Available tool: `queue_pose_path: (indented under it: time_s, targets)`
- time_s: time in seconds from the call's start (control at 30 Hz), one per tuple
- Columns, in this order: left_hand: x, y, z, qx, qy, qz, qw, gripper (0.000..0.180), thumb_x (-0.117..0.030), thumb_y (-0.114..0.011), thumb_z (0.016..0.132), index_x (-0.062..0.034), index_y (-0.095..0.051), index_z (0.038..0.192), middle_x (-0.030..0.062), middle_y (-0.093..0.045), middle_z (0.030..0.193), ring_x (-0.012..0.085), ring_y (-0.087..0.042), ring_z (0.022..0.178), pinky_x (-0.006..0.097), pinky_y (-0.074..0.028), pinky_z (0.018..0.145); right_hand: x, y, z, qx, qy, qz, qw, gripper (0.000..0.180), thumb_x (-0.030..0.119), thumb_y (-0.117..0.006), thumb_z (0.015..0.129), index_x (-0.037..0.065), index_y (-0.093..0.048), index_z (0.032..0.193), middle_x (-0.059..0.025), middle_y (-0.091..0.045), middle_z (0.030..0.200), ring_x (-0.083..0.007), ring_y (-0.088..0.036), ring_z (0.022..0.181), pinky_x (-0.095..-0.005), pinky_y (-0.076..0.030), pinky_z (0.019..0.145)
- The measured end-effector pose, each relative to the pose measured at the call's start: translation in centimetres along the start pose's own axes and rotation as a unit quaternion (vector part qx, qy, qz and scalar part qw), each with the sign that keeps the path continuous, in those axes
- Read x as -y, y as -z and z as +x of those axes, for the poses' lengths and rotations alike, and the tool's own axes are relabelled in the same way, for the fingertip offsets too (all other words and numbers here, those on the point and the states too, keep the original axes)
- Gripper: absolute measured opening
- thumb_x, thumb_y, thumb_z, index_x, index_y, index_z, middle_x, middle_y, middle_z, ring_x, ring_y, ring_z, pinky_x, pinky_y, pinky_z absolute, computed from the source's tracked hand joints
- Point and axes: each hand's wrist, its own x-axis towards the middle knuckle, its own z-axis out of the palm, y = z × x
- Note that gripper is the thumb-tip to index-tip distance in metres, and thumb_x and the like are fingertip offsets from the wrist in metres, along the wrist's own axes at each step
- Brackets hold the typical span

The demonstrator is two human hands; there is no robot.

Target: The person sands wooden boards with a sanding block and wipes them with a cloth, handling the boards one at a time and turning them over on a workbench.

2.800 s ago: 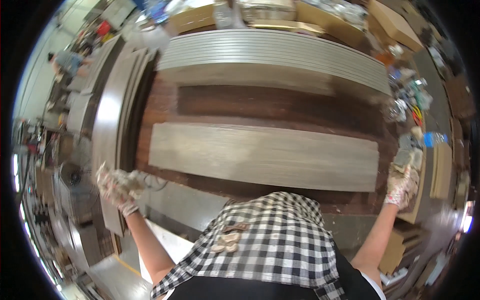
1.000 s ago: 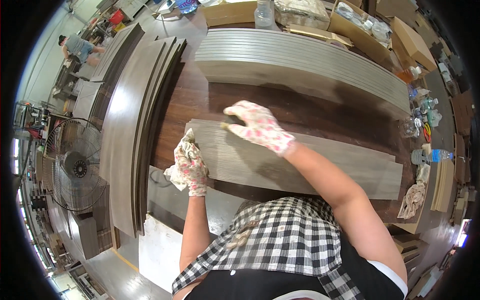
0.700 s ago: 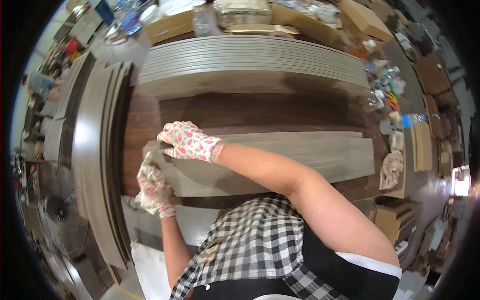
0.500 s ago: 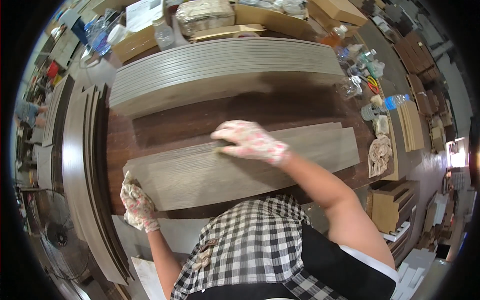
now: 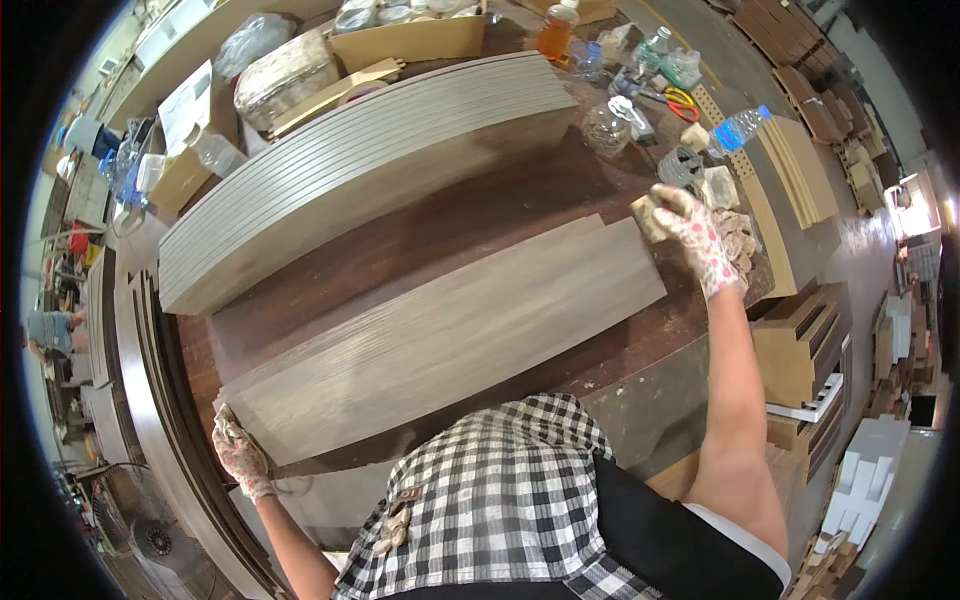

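A long grey-brown wood-grain plank (image 5: pixel 450 335) lies on the dark brown table (image 5: pixel 330 285), with another plank's edge showing along its far side. My left hand (image 5: pixel 240 455), in a white glove with a pink pattern, is closed on the plank's left end. Beyond the plank's right end is my right hand (image 5: pixel 700 240), gloved alike. Its fingers are closed round a small tan sponge-like block (image 5: pixel 652 218), beside a crumpled beige rag (image 5: pixel 735 240).
Behind the plank stands a long stack of similar planks (image 5: pixel 370 165). Plastic bottles (image 5: pixel 738 130), scissors (image 5: pixel 682 104) and a clear jug (image 5: pixel 607 128) crowd the far right. Cardboard boxes (image 5: pixel 410 40) line the back. More long boards (image 5: pixel 150 390) stand at left, near a fan (image 5: pixel 155 535).
My right hand has moved from the plank's middle to past its right end, with the tan block. My left hand stays at the left end. The whole view has turned and shifted.
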Motion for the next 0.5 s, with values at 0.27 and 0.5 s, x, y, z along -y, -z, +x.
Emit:
queue_pose_path:
  time_s: [0.27, 0.5]
  targets:
    - [1.2, -0.4, -2.4, -0.021, -0.007, -0.010, 1.000, 0.033, -0.017, -0.047, 0.092, 0.0034, -0.049, 0.119, 0.0119, -0.054, 0.119, 0.0202, -0.051, 0.110, 0.030, -0.037, 0.096, -2.5, -3.9, -10.5, 0.326, -0.175, 0.295, 0.881, 0.057, 0.028, -0.073, 0.070, -0.002, -0.054, 0.114, -0.0118, -0.061, 0.105, -0.0178, -0.058, 0.098, -0.0301, -0.044, 0.088]
    - [-0.6, 1.4, -6.2, -0.025, 0.078, -0.027, 0.996, 0.033, -0.014, -0.049, 0.088, -0.0021, -0.051, 0.119, 0.0112, -0.057, 0.110, 0.0215, -0.054, 0.100, 0.032, -0.041, 0.088, -3.2, -8.7, -11.9, 0.329, -0.196, 0.451, 0.806, 0.062, 0.029, -0.075, 0.068, -0.003, -0.052, 0.116, -0.0143, -0.058, 0.111, -0.0229, -0.057, 0.102, -0.0352, -0.045, 0.089]
